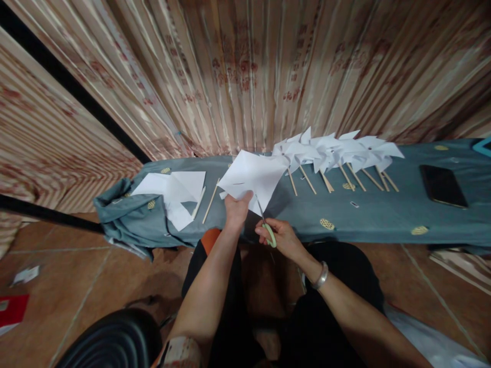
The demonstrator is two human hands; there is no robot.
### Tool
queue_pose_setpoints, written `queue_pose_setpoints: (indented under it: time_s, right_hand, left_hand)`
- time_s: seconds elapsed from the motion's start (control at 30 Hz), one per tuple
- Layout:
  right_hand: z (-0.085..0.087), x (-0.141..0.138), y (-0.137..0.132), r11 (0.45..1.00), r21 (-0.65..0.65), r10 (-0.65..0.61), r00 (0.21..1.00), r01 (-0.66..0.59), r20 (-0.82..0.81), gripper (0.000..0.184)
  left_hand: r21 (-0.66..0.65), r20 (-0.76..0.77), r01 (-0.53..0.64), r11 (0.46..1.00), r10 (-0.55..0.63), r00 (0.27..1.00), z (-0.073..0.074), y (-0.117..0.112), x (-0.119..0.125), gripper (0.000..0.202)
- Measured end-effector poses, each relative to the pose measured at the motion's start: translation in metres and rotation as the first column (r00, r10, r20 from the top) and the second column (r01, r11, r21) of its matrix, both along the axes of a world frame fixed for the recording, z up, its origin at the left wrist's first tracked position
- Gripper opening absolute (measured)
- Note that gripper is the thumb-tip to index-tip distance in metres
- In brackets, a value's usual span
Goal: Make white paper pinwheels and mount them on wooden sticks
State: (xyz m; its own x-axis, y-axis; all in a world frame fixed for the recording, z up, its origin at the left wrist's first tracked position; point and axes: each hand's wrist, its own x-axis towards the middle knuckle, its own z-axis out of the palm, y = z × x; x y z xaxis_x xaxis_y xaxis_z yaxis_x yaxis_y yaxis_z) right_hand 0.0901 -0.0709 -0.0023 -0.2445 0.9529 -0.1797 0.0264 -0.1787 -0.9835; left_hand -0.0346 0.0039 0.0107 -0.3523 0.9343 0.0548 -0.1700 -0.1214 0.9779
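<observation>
pinwheels [332,156]: row, apparently finished. white sheet [255,171]: left hand [236,208] pinching, apparently part-cut. green-handled scissors [270,235]: right hand's [283,237] fingers gripping. loose paper [187,183], bare stick [210,201]: apparently left.

The left hand [236,209] is partly hidden beneath the white sheet [255,171]; the pinwheels [334,154] partly cover one another; print on the curtain [249,112] blurs past reading; the black stool [115,340], red item [15,308] and blue object [476,147] are cut off by the picture's edges.
</observation>
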Motion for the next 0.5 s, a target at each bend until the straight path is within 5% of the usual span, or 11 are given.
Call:
queue_pose_setpoints:
  time_s: [0.5]
  right_hand:
    - [-0.0005,0.0012,0.0006,0.999,0.044,0.007,1.000,-0.007,-0.001,0.038]
  left_hand:
    - [-0.008,-0.035,0.026,1.000,-0.026,0.999,-0.0009,-0.0023,0.0020,0.033]
